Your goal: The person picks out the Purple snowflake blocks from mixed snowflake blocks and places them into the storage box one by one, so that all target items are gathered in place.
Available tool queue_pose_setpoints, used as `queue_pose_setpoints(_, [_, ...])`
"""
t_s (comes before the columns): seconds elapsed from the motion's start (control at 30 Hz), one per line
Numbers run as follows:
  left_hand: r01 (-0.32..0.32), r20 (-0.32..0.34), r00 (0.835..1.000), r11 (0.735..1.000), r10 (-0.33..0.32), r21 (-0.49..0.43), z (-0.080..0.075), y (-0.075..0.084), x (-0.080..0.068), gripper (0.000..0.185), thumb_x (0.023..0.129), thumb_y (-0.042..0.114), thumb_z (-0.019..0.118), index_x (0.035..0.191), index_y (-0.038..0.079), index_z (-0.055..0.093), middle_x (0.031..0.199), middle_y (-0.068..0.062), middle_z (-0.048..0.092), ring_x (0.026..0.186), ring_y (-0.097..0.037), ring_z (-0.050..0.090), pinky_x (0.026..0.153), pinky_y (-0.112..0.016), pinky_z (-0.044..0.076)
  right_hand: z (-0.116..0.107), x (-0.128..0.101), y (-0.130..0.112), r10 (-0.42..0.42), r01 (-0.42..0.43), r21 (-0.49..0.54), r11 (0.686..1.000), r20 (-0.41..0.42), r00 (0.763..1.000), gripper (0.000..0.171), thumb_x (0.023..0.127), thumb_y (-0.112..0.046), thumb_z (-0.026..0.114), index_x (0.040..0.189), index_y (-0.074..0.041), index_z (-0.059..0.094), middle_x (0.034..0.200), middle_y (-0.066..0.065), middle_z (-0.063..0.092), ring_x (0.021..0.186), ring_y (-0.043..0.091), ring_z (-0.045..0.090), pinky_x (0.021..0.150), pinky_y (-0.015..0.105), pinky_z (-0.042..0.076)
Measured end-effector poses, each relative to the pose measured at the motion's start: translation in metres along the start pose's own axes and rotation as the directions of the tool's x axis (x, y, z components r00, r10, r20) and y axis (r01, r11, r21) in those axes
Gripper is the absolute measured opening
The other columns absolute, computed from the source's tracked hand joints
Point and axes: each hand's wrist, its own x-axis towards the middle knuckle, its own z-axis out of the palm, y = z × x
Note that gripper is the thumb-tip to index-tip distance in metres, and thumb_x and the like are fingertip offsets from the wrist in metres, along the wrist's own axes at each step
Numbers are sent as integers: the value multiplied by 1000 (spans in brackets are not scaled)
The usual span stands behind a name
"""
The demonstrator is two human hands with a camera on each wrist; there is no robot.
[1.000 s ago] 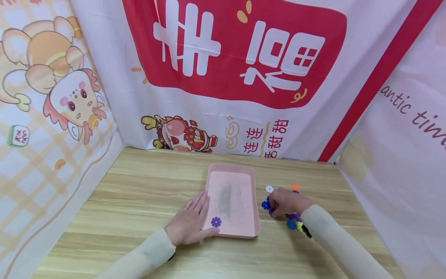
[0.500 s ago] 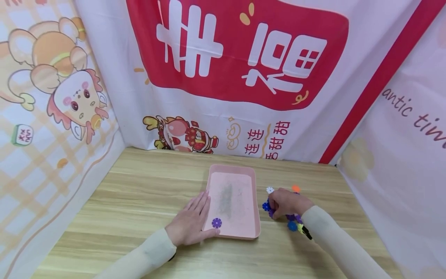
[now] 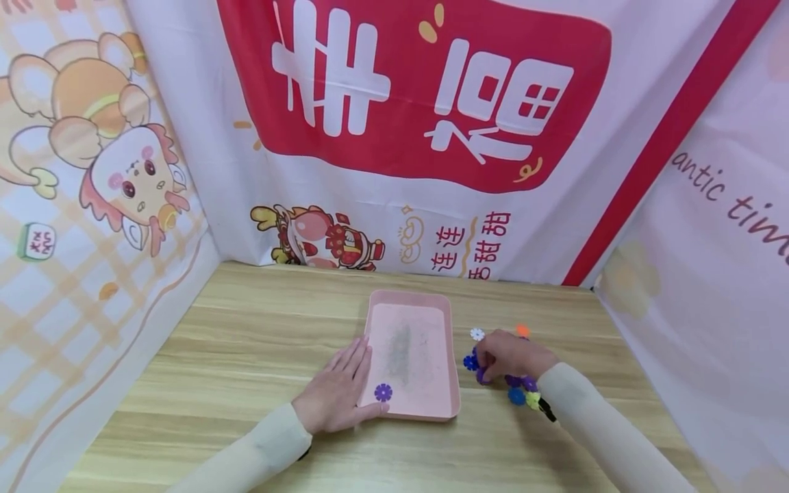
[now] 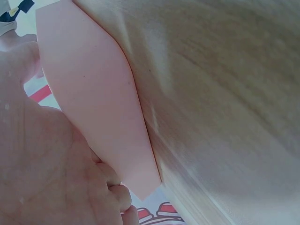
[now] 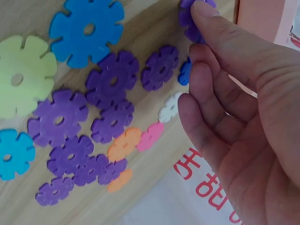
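Note:
My left hand lies with straight fingers along the left rim of a pink tray. Its thumb reaches over the near left corner, close to a purple notched plastic disc inside. In the left wrist view the palm is against the tray's outer wall. To the right of the tray, my right hand pinches another purple notched disc between thumb and index finger, just at the table. The other fingers are loosely bent. Part of that disc is hidden by the fingers.
Several loose notched discs lie around and under the right hand: purple, blue, pale yellow, orange, pink and white. The wooden table meets printed cloth walls at the back and sides.
The purple disc at my right fingertips looks slightly more tilted, and those fingers have shifted a little. My left hand and the tray have stayed in place.

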Motion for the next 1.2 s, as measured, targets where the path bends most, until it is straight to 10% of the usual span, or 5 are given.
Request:
queue_pose_setpoints(0.53, [18,19,1000,1000,-18,4,1,0,2,104,101,72,48,165,-6,21,176,-24,11,165,-41,15,135,-54,20,-45,-10,-8,-28,28,-49,998,-1,1000,8,99,-12,75,94,-17,79,85,-7,73,74,7,62,75,26,60])
queue_pose_setpoints(1.2, [-13,-14,1000,1000,13,-2,0,-2,-3,104,101,70,50,163,-10,24,174,-29,14,163,-45,18,133,-57,22,-67,43,-106,-159,157,-122,980,-9,987,10,100,-14,73,93,-19,77,88,-7,73,80,8,64,78,27,58])
